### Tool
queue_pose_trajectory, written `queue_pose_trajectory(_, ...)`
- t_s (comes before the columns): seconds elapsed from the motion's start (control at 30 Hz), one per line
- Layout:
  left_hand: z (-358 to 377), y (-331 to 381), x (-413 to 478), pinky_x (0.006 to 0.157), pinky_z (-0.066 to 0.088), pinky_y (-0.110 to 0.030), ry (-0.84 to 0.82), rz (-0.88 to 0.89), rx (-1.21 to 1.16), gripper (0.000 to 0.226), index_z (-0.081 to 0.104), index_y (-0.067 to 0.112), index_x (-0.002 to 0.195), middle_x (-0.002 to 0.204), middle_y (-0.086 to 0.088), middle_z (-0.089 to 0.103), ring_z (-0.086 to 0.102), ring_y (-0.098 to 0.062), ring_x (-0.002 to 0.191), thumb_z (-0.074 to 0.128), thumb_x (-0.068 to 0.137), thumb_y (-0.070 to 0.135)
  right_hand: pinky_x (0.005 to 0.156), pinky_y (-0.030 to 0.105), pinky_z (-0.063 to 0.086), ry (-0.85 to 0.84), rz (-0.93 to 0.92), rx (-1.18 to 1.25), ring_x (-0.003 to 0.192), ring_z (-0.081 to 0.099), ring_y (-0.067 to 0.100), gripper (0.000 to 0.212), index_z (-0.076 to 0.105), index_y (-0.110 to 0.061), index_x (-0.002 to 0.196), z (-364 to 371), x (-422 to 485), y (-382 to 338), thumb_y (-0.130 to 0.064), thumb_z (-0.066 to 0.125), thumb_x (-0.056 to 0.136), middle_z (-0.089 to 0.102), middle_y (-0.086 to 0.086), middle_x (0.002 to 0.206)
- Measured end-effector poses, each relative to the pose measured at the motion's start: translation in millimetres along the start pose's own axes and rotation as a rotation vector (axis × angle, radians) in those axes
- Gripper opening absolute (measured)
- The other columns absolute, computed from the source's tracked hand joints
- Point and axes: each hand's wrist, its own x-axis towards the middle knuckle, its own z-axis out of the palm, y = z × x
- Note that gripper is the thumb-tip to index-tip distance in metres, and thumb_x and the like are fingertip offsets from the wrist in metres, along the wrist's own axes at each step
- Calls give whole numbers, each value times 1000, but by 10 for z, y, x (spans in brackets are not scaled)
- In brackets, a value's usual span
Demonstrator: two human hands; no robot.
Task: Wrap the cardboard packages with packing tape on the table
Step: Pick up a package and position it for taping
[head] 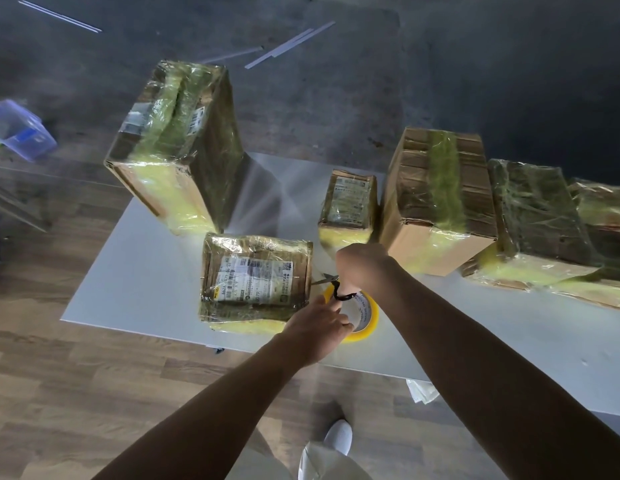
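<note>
Left hand (pixel 319 325) is curled round the tape roll (pixel 367 317) near the front edge of the table (pixel 128 289), just right of the labelled package (pixel 255 282). I see the right hand (pixel 364 268) gripping the scissors (pixel 333 282), blades pointing at that package. Five more taped boxes (pixel 177 147) stand behind.

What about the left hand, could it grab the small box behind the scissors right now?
Probably not right away. The left hand grips the tape roll, and the right hand with the scissors sits between it and the small box. It would have to let go first.
</note>
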Motion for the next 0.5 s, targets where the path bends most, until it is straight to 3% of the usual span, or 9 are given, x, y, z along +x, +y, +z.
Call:
queue_pose_trajectory(0.23,-11,-18,10,82,38,-40,-3,-12,-54,37,57,10,126,113,-3,66,46,-29,114,46,91,2,62,23,40,131,-43,-32,71,51,19,28,42,-14,67,96,44,42,-15,57,90,43,-3,69)
queue_pose_trajectory(0.4,1,-36,-8,70,32,-33,-1,25,-36,31,66,16,109,94,2,69,54,-27,103,58,83,2,51,18,29,145,-88,-109,55,39,11,30,40,-15,63,173,4,54,-9,56,87,39,-5,66)
queue_pose_trajectory(0.5,-1,-34,2,71,28,-34,-27,16,-29,30,64,13,112,99,-2,68,51,-28,108,53,86,0,51,21,28,162,-74,-71,60,44,16,20,48,-13,70,242,-22,120,-12,57,89,40,-4,64)
